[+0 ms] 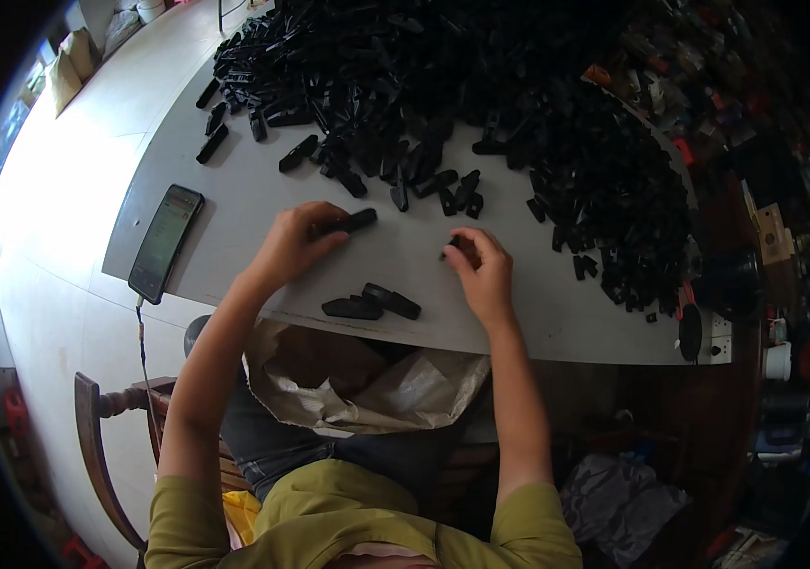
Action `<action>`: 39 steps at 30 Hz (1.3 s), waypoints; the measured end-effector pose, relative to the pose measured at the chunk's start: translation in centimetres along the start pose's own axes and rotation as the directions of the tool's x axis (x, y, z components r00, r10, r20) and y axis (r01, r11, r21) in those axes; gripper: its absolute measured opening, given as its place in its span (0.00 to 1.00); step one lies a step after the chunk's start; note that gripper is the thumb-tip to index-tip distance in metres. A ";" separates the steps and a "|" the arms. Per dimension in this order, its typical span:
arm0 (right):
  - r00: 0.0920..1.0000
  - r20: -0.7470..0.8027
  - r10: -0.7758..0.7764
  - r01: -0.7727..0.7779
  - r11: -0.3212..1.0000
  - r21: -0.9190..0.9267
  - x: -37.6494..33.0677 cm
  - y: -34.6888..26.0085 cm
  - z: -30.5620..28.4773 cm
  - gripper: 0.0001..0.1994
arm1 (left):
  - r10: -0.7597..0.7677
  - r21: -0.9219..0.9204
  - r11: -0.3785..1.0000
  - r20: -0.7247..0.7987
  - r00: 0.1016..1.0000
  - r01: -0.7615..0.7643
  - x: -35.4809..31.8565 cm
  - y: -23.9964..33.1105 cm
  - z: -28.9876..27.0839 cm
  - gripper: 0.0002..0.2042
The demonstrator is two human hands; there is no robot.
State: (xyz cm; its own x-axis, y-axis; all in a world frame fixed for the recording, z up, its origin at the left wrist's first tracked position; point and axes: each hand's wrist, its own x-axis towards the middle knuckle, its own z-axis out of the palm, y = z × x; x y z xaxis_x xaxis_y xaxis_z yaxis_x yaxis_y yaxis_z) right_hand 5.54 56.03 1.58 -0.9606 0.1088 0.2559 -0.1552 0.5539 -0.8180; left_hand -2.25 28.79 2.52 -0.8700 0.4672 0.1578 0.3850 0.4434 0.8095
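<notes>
Black plastic part [346,224] is gripped by left hand [296,245] above grey table [263,199]. Right hand [481,270] pinches a small piece [452,248], largely hidden. Open sack [367,379] below: contents indiscernible.

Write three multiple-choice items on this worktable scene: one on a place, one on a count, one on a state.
1. Where does the phone lie on the table?
A. To the person's left of the left hand
B. Between the hands
C. On top of the heap

2. How many black parts lie together near the table's front edge, between the forearms?
A. None
B. Two
C. Six

3. What is the left hand doing?
A. Resting flat and empty
B. Gripping a long black piece
C. Holding the phone

Answers: 1 A, the phone sits by the table's left edge. 2 B, a pair of black parts lies there. 3 B, its fingers wrap one end of the piece.
</notes>
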 end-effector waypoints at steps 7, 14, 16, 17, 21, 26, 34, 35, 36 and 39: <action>0.980 0.061 -0.187 0.173 0.967 0.186 0.2 -2.5 3.7 0.13 | 0.202 0.030 0.978 0.130 0.971 -0.208 -0.1 1.4 2.1 0.11; 0.991 0.030 -0.134 0.125 0.969 0.213 0.1 -2.6 2.6 0.13 | 0.234 0.039 0.969 0.159 0.959 -0.242 0.1 1.3 1.9 0.12; 0.956 0.069 -0.286 0.288 0.957 -0.019 0.3 -1.8 3.1 0.12 | 0.226 0.027 0.972 0.159 0.961 -0.233 0.0 1.2 1.9 0.12; 0.956 0.069 -0.286 0.288 0.957 -0.018 0.2 -1.7 3.0 0.12 | 0.217 0.019 0.975 0.157 0.963 -0.223 0.0 1.1 1.9 0.12; 0.967 0.212 -0.137 0.153 0.986 -0.061 0.4 -1.8 1.4 0.11 | 0.226 0.005 0.973 0.142 0.964 -0.229 0.0 0.8 1.8 0.12; 0.951 0.247 -0.187 0.194 0.981 -0.005 0.5 -1.6 2.5 0.10 | 0.339 -0.035 0.940 0.190 0.921 -0.339 0.9 1.0 2.1 0.12; 0.993 -0.067 -0.092 0.080 0.984 -0.160 3.1 -0.6 0.3 0.12 | 0.223 0.013 0.973 0.210 0.952 -0.231 0.5 0.9 0.9 0.11; 0.972 -0.229 -0.060 -0.013 0.952 -0.306 3.7 -0.1 -0.1 0.12 | 0.083 -0.011 0.997 0.135 0.987 -0.082 1.1 0.8 0.7 0.12; 0.971 -0.232 -0.058 -0.017 0.951 -0.310 4.2 0.6 0.0 0.12 | 0.087 -0.015 0.996 0.139 0.986 -0.086 1.6 0.9 0.7 0.12; 0.961 -0.237 -0.144 0.033 0.908 -0.419 5.3 2.7 1.0 0.11 | 0.279 0.447 0.875 -0.156 0.947 -0.185 3.2 0.6 1.0 0.13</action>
State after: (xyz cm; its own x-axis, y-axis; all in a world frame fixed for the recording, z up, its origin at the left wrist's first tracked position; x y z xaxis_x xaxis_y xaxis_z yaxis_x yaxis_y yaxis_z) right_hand -0.18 57.25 0.16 -0.8462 0.2203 0.4852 -0.0754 0.8518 -0.5183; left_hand -4.51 31.30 2.96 -0.7646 0.4474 0.4638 0.6354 0.6436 0.4266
